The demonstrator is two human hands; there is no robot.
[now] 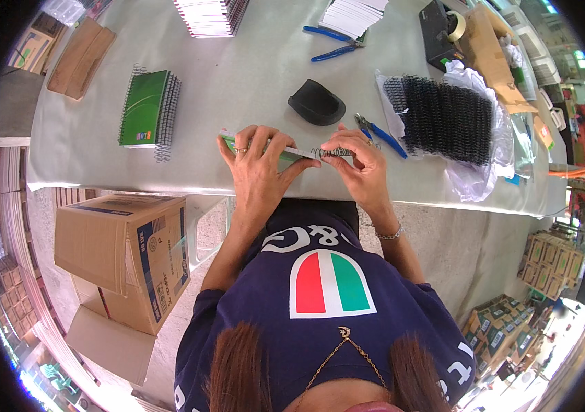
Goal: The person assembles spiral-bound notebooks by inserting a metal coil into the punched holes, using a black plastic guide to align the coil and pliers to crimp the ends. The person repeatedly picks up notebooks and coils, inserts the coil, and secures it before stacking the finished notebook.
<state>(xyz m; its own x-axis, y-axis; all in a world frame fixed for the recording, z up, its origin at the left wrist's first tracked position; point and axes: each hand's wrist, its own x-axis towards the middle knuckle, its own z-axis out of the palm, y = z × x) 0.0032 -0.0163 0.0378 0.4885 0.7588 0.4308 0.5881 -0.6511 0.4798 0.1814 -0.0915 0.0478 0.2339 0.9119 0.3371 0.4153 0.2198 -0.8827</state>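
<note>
My left hand point(258, 161) grips a thin notebook point(297, 152) with green on its cover, held near the table's front edge. My right hand point(359, 165) pinches a dark wire spiral coil point(337, 152) at the notebook's right end. The coil's tip meets the notebook's edge; how far it is threaded in, I cannot make out. Just beyond my right hand lie blue-handled pliers point(383, 136). A black curved rubber-like piece point(316, 102) rests on the table past both hands.
Many black coils point(447, 118) lie on white wrapping at the right. Green spiral notebooks point(147, 108) are stacked at the left, near a wooden block point(81, 58). Farther back are white-paged stacks point(211, 15) and other blue pliers point(333, 42). A cardboard box point(124, 247) stands below the table.
</note>
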